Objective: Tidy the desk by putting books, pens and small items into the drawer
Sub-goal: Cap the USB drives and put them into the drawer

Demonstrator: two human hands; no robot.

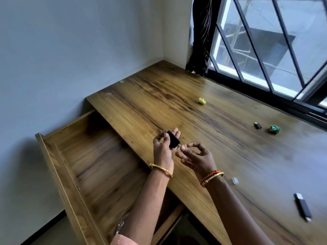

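Pinching the black USB adapter point(171, 140), her left hand point(163, 149) should lower it into the drawer point(99, 161) below, right hand point(194, 156) loosely curled, empty.

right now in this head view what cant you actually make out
- Open drawer: near end hidden by the left forearm and cut by the bottom edge.
- Black USB device: the left hand covers part of it.
- Right hand: what its fingertips pinch is too small to identify.
- Small silver piece on the desk: too small, blurred.
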